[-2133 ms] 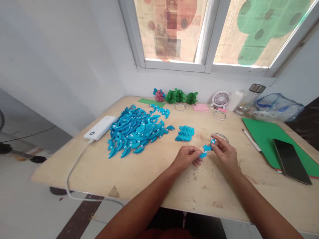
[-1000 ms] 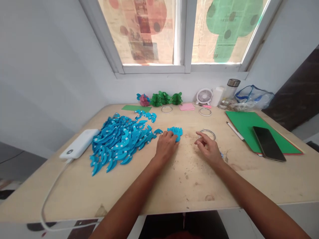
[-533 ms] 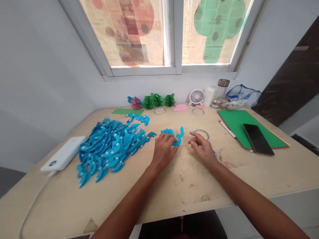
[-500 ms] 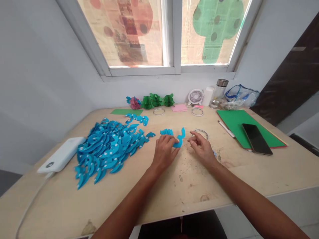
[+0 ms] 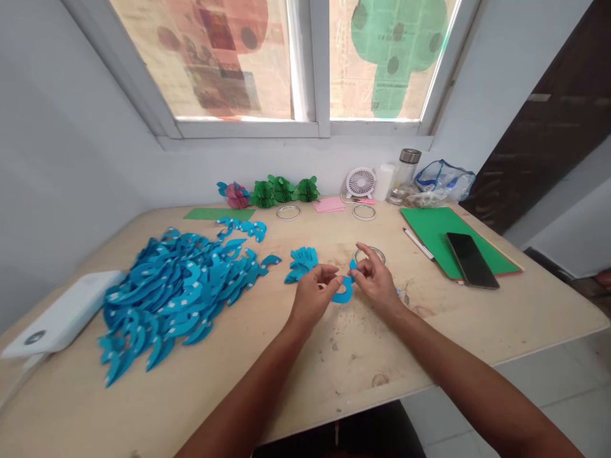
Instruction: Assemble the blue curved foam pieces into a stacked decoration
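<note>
A curved blue paper cutout (image 5: 344, 296) hangs between my two hands just above the table. My left hand (image 5: 315, 291) pinches its left end between thumb and fingers. On the other end, the thumb and index finger of my right hand (image 5: 377, 280) are closed. Behind my left hand lies a small fanned stack of blue paper pieces (image 5: 301, 262). To the left spreads a large heap of blue paper cutouts (image 5: 186, 286), many bearing small white squares. A roll of tape (image 5: 379, 253) lies partly hidden behind my right hand.
A white power bank (image 5: 62, 312) with a cable is at the left. Green sheets (image 5: 439, 235), a phone (image 5: 472, 259) and a white pen (image 5: 418, 243) lie at the right. Along the wall stand green paper figures (image 5: 281, 189), a small fan (image 5: 361, 183) and a bottle (image 5: 405, 175).
My left hand has moved off the small stack, which now shows more fully. My right hand has come in and taken hold of the cutout's other end. The view has shifted right.
</note>
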`<control>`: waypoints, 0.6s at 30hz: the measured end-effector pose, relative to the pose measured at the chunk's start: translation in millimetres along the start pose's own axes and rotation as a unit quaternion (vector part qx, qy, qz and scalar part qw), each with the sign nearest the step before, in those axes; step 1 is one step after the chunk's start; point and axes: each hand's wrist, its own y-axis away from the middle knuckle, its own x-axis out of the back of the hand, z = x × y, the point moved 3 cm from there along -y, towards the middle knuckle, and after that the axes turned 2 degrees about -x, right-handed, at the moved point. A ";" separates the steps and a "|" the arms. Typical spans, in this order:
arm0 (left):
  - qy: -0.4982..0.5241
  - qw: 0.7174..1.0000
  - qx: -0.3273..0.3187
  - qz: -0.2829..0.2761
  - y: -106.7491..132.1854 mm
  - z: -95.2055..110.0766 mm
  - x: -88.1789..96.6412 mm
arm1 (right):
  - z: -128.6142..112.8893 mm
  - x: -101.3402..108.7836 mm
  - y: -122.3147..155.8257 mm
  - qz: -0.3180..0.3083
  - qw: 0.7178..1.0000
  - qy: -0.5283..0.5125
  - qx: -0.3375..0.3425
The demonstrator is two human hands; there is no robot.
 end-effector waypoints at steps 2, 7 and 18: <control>0.080 0.995 0.042 -0.033 -4.4 -2.1 -7.8 | -1.1 -1.2 0.5 -0.013 1.000 -0.003 0.005; 0.138 0.988 0.068 -0.015 -6.4 -4.7 -15.2 | -2.6 -3.2 1.1 -0.044 0.999 -0.020 -0.002; 0.144 0.984 0.094 0.045 -5.3 -11.8 -7.5 | -4.2 -7.2 2.9 -0.079 0.995 -0.054 -0.018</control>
